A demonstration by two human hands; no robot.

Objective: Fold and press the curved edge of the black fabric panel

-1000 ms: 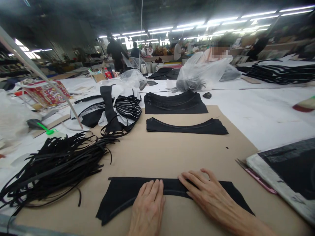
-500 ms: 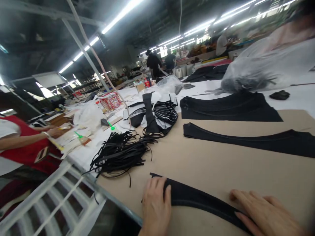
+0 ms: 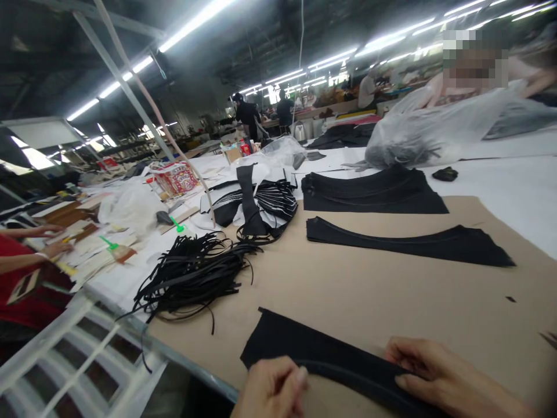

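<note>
- The black piece (image 3: 322,342) lies slanted on the brown sheet (image 3: 369,296), at the near side of the worktop (image 3: 517,191).
- Left hand (image 3: 272,388): fingers curled, thumb beside them, at the piece's curved edge — whether it pinches cloth, I cannot tell.
- Right hand (image 3: 429,368): bent fingers at the far edge, thumb on the piece; its grip is unclear too.
- Beyond lie a narrow stack (image 3: 391,241) and a wider stack (image 3: 369,191).
- Left of the stacks sit a striped bundle (image 3: 278,203) and tangled strips (image 3: 195,273), some trailing over the edge.
- A plastic bag (image 3: 404,139) partly hides a person behind; a thin pole (image 3: 152,104) crosses the view.
- Far left — a co-worker's hand (image 3: 56,249), near a brush (image 3: 117,249).
</note>
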